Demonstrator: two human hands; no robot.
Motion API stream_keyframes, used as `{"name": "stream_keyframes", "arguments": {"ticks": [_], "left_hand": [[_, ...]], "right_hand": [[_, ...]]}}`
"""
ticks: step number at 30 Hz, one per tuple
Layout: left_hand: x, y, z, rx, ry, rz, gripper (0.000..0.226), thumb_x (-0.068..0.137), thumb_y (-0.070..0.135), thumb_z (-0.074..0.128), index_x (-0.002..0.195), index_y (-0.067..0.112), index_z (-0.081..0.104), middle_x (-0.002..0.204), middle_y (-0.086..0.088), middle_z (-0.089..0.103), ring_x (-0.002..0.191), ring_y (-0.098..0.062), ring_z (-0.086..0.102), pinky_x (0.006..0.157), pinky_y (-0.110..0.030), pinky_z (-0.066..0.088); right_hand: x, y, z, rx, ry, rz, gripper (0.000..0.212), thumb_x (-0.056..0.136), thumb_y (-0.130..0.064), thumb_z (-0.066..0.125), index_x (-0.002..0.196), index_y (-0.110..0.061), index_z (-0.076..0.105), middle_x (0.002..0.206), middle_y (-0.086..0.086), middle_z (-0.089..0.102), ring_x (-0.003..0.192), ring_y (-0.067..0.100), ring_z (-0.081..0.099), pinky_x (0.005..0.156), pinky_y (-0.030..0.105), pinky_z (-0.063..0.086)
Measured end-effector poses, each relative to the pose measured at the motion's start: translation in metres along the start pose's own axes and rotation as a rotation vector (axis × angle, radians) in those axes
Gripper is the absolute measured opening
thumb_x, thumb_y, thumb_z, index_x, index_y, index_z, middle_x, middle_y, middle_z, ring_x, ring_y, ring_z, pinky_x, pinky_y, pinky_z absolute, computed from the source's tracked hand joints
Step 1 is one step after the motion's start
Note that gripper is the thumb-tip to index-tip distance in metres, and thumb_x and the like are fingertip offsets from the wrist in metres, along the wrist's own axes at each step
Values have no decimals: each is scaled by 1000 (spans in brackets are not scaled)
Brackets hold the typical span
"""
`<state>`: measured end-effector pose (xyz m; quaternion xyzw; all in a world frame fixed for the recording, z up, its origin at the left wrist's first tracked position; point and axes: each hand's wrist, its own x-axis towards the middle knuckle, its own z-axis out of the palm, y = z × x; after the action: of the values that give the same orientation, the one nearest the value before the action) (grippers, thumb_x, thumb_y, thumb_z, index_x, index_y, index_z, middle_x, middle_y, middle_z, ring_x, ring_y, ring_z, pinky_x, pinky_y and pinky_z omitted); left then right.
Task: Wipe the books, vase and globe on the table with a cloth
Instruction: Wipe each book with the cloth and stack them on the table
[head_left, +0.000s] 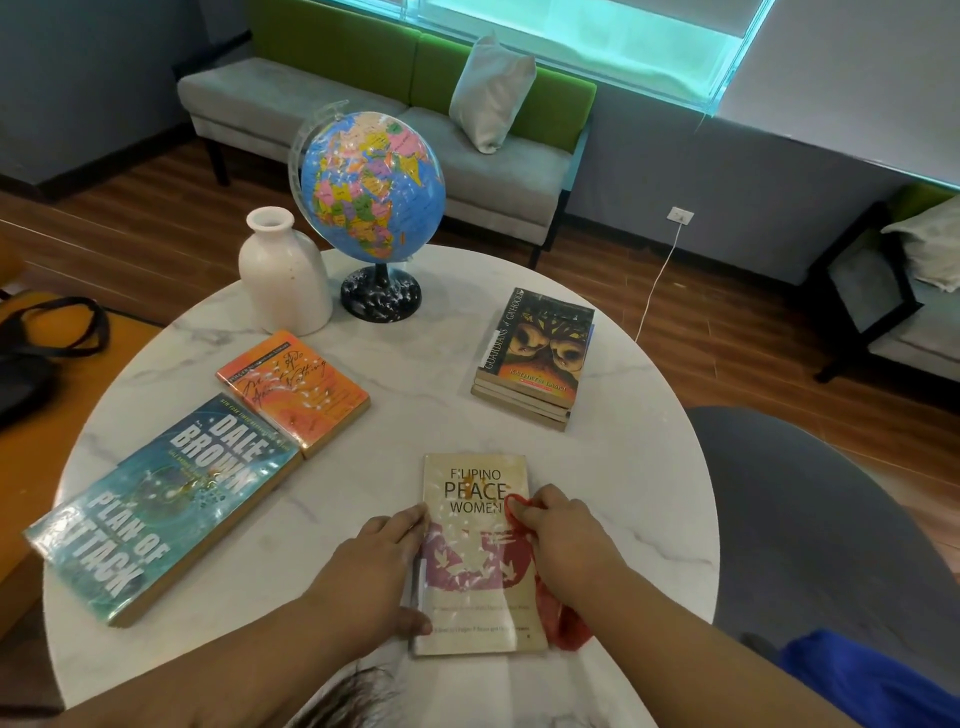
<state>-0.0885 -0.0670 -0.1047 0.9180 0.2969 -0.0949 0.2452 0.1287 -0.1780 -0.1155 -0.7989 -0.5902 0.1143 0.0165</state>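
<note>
Red cloth (569, 626) in curled right grip (563, 535)

three loose books (475, 571) (161, 504) (293, 392), one book stack (540, 345), one vase (283, 280), one globe (371, 184), one red cloth (569, 629)

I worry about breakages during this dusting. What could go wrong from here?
The white vase stands near the far rim of the table, close beside the globe; wiping either carelessly might tip it off. The Plan of Attack book lies along the left rim, so a sideways sweep of the red cloth could push it over.
</note>
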Motion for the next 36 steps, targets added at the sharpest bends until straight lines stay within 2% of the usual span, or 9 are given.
{"name": "stream_keyframes", "arguments": {"ticks": [4, 8, 10, 14, 17, 21, 25, 32, 36], "left_hand": [[-1, -1, 0, -9, 1, 8, 113, 72, 59, 72, 154, 24, 3, 160, 14, 2, 143, -12, 15, 116, -31, 28], [-2, -2, 0, -12, 6, 13, 113, 72, 60, 72, 155, 24, 3, 160, 15, 2, 142, -12, 15, 115, -29, 27], [-1, -2, 0, -18, 6, 13, 113, 71, 59, 72, 155, 24, 4, 160, 15, 2, 142, -12, 15, 115, -30, 27], [-1, -1, 0, -13, 2, 11, 112, 72, 59, 71, 155, 24, 4, 160, 15, 1, 142, -11, 15, 115, -30, 28], [-1, -1, 0, -9, 6, 14, 111, 73, 59, 71, 155, 24, 4, 160, 15, 1, 142, -11, 15, 114, -30, 28], [-1, -1, 0, -12, 3, 10, 111, 73, 58, 71, 155, 25, 4, 160, 15, 1, 142, -11, 15, 115, -29, 27], [-1, 0, 0, -9, 3, 7, 111, 73, 58, 71, 155, 24, 3, 160, 14, 0, 143, -12, 14, 116, -30, 27], [-1, -2, 1, -10, 10, 16, 110, 72, 58, 71, 155, 25, 5, 160, 15, 0, 142, -11, 15, 115, -29, 26], [0, -3, 2, -16, 7, 24, 110, 71, 60, 71, 155, 24, 8, 160, 15, -1, 142, -11, 15, 114, -29, 28]], "right_hand": [[-17, 1, 7, 42, -5, 67, 30, 98, -54, 37, 100, -31, 55, 94, -1, 61, 69, 11, 67, 66, 31, 57], [-21, 1, 10, 227, -8, 295, 35, 101, -37, 32, 132, -38, 49, 115, -13, 54, 94, 3, 58, 85, 20, 50], [-13, 0, -1, 315, 45, 352, 38, 102, -28, 35, 138, -31, 48, 116, -14, 53, 97, 1, 54, 82, 10, 42], [11, 7, -16, 276, 128, 311, 42, 101, -22, 40, 143, -24, 45, 132, -5, 48, 110, 15, 52, 93, 21, 42], [21, 6, -11, 308, -4, 282, 37, 102, -29, 39, 137, -29, 48, 126, -8, 50, 104, 12, 54, 84, 18, 42], [21, 8, -6, 210, -102, 279, 35, 102, -36, 35, 133, -29, 49, 115, -8, 54, 98, 15, 57, 83, 28, 51], [31, 9, -14, 51, -150, 214, 50, 98, -24, 47, 146, -33, 36, 122, -4, 46, 104, 22, 55, 87, 34, 51], [4, 3, -8, 104, -150, 222, 46, 102, -29, 36, 147, -35, 32, 122, -6, 46, 103, 17, 55, 84, 30, 51], [23, -1, -19, -18, -192, 228, 58, 95, -24, 50, 148, -32, 29, 122, 0, 44, 105, 24, 52, 85, 34, 51]]}}
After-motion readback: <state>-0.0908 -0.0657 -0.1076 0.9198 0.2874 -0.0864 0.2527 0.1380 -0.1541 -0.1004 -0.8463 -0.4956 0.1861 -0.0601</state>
